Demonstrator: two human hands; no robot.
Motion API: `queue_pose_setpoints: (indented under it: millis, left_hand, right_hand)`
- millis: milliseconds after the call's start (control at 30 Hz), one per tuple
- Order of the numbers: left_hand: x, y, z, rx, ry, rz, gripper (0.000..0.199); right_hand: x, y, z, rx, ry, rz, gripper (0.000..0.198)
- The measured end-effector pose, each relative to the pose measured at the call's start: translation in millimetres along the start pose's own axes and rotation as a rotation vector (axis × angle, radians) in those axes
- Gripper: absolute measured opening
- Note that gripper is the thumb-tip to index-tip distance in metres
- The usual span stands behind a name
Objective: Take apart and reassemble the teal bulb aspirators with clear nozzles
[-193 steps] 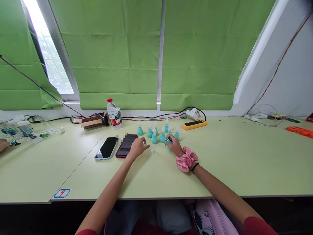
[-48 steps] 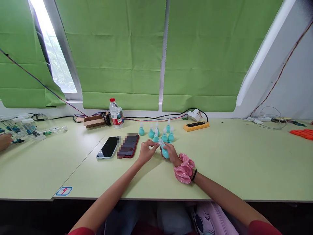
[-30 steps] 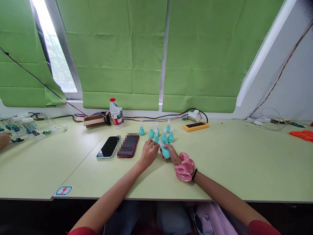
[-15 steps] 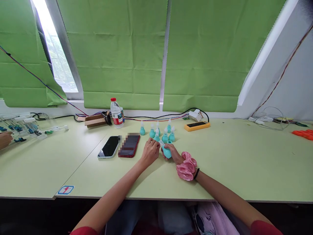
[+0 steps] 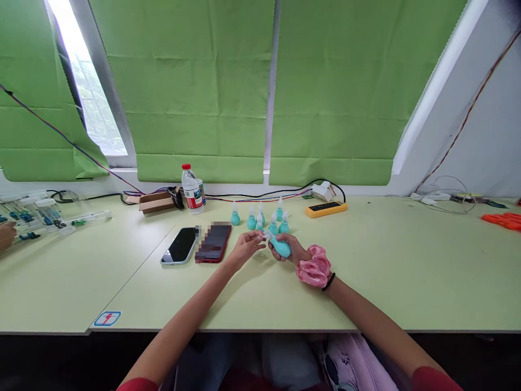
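The right fingers (image 5: 285, 237) are clamping a teal bulb (image 5: 281, 248); the left fingers (image 5: 253, 235) are pinching its clear nozzle (image 5: 267, 235), apparently unfinished. Just beyond them, the other bulbs (image 5: 273, 227) are standing, nozzles seemingly fitted.

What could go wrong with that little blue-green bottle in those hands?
The rounded teal bottle is tilted in the right hand, so it might roll away if dropped. The small clear tip, at the fingertips of the left hand, could slip and be hard to spot. The standing bottles are close behind the hands, so a bump might topple one.
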State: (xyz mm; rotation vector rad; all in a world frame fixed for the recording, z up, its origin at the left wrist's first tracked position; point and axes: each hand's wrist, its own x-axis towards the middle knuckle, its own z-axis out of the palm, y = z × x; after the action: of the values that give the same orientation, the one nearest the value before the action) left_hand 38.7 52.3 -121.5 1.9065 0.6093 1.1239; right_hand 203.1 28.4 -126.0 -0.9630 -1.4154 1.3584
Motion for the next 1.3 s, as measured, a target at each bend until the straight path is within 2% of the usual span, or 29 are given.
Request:
queue_pose_setpoints:
  millis: [167, 300, 433, 600, 733, 867, 1067, 1200, 1300]
  left_hand:
    - [-1, -2, 1, -0.106, -0.042, -0.06, 0.035]
    - [0, -3, 1, -0.038, -0.007, -0.056, 0.033]
    - [0, -4, -1, 0.147, 0.052, -0.015, 0.028]
    - [-4, -6, 4, 0.523, 0.148, 0.072, 0.013]
    - [-10, -13, 9, 0.779, 0.117, 0.127, 0.011]
    - [-13, -21, 9, 0.917, 0.075, 0.144, 0.016]
    - [-12, -13, 9, 0.902, 0.103, 0.126, 0.015]
    - [-11, 2, 7, 0.768, 0.178, 0.078, 0.026]
    - [-11, 8, 5, 0.662, 0.183, 0.034, 0.03]
  right_hand:
    - [1, 0, -3, 0.017, -0.038, 0.028, 0.025]
    - [-2, 0, -3, 0.023, -0.044, 0.024, 0.024]
    - [-4, 0, -3, 0.024, -0.036, 0.008, 0.027]
    - [0, -2, -6, 0.029, -0.015, -0.033, 0.027]
    - [1, -3, -8, 0.03, 0.007, -0.081, 0.031]
    - [-3, -3, -8, 0.006, 0.007, -0.107, 0.026]
    - [-4, -3, -7, -0.064, -0.04, -0.113, 0.022]
    - [2, 0, -3, -0.136, -0.118, -0.086, 0.017]
    - [3, 4, 7, -0.179, -0.204, -0.045, 0.011]
